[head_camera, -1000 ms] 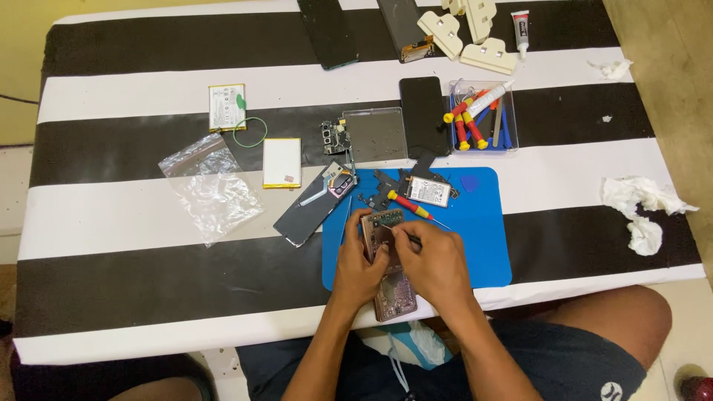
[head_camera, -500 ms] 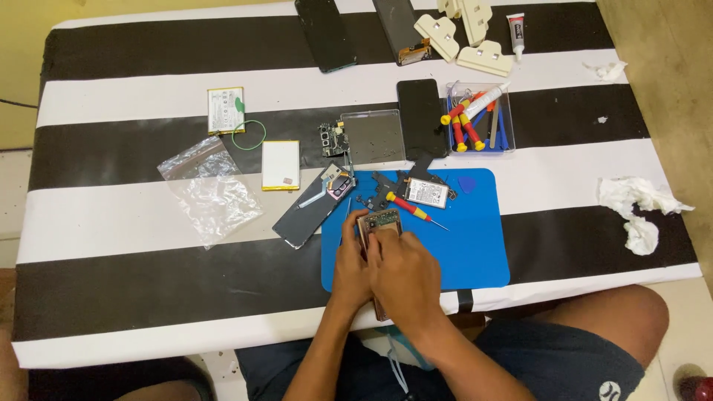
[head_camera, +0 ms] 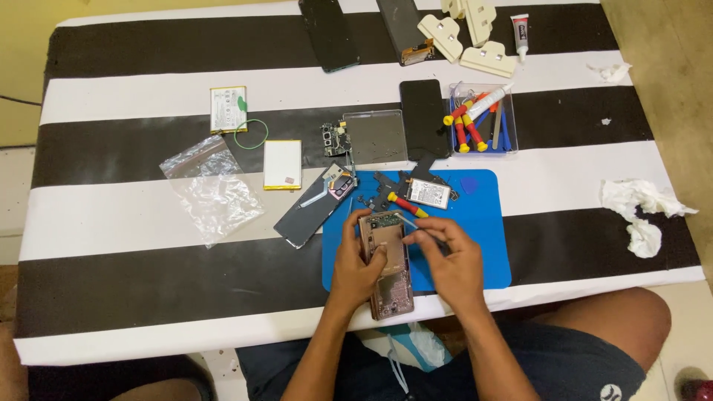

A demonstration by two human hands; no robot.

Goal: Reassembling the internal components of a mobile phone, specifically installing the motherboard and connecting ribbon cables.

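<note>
Two hands work on one open phone on a blue mat.

The open phone lies on the mat, its near end past the mat's near edge. The left hand wraps its left side, thumb pressed on its middle. The right hand is just right of it, fingers pinched on one thin tool whose tip touches the phone's top. Just past the tool tip lie one red and yellow screwdriver and one small battery. Left of the left hand lies one grey back cover. Farther left are two more flat batteries and one clear bag. Far past the grip, one clear box holds about three more screwdrivers. Far right lie two crumpled tissues.
</note>
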